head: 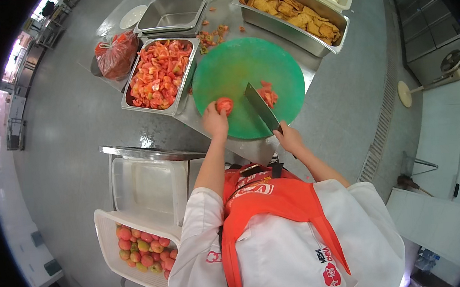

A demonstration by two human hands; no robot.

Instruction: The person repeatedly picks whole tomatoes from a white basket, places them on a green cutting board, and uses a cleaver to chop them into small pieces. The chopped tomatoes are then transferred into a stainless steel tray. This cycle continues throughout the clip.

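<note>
A round green cutting board (240, 69) lies on the metal table before me. At its lower left, my left hand (216, 121) holds a piece of tomato (224, 106), its red inside partly visible. My right hand (289, 137) grips the handle of a cleaver (261, 107), whose blade slants up and left over the board. Cut tomato pieces (268, 94) lie just right of the blade. Left of the board stands a steel pan (187, 88) heaped with chopped tomato (160, 75).
Behind the tomato pan are stacked steel pans (172, 13) and a tied plastic bag (117, 55). Tomato scraps (214, 37) lie behind the board. A deep pan of brown fried pieces (292, 11) stands at back right. Whole tomatoes (147, 249) fill a white basket (109, 244) at lower left.
</note>
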